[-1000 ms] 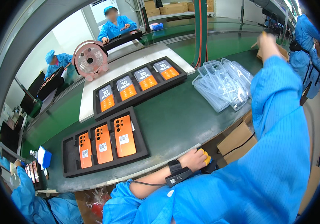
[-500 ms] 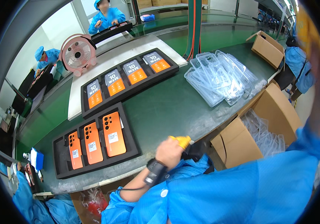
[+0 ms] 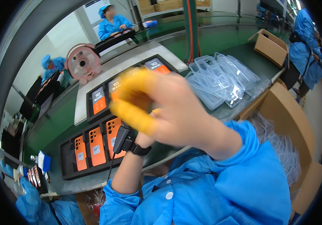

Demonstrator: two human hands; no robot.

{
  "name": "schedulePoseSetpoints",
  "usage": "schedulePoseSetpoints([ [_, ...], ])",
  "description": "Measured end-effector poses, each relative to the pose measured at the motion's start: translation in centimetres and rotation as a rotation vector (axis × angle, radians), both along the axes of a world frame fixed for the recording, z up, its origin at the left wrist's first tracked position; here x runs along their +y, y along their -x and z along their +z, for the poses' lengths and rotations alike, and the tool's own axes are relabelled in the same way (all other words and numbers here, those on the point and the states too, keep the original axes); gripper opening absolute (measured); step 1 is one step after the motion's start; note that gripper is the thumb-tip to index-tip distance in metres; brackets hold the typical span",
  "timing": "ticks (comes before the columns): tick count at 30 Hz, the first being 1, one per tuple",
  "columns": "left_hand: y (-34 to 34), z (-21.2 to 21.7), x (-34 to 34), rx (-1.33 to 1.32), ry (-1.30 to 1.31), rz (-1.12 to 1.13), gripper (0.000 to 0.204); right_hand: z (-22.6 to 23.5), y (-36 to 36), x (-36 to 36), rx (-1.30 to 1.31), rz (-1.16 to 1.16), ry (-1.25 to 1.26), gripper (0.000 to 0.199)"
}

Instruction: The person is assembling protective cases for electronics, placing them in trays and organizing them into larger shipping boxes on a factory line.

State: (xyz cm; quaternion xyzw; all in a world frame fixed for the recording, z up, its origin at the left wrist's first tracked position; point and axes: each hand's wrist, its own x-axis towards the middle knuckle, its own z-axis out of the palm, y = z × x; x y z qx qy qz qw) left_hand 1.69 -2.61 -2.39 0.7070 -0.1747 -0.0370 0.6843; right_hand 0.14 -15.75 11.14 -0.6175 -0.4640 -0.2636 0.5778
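Right now, the right grip (image 3: 172, 105) hangs blurred nearest the view, its yellow-covered thumb and finger curved toward each other with a gap between them; it looks released. Just behind and below it, the left grip (image 3: 145, 139) is mostly hidden, so whether it is clenched or grasping something I cannot tell. The black device (image 3: 121, 139) strapped at that wrist overlaps the nearest of three orange phones (image 3: 97, 147), which lie camera side up in a black tray (image 3: 65, 162) to the left of both grips. The tray's near side sits close to the front edge of the tabletop (image 3: 68, 131), and bare surface shows beyond its far side.

Farther off past the right grip, a second tray (image 3: 89, 108) of grey-and-orange boxes (image 3: 98, 102) lies just beside the first, leaving little room between; the right fingers hide part of it. To the right grip's right, clear plastic cases (image 3: 215, 80) are heaped, with only a narrow strip before the edge but open surface on their far right. Below that edge stands an open cardboard box (image 3: 294, 110) containing clear plastic pieces (image 3: 281, 153).
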Motion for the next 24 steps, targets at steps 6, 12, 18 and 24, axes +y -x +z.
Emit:
schedulePoseSetpoints([
  [6,0.2,-0.8,1.8,0.034,-0.005,0.128,0.025,-17.3,1.3,-4.0,0.182,-0.138,0.023,0.016],
  [12,3.2,-2.0,-0.3,0.105,0.046,0.200,0.031,-19.8,0.7,-0.3,0.825,0.161,-0.447,0.019],
  [18,3.7,-4.2,-0.4,-0.128,-0.174,0.277,0.035,-19.7,0.5,-2.7,0.490,0.142,-0.001,0.024],
  [24,4.1,-3.4,-0.5,0.060,-0.064,0.109,0.026,-19.9,0.9,-4.2,0.172,0.155,0.109,0.025],
])
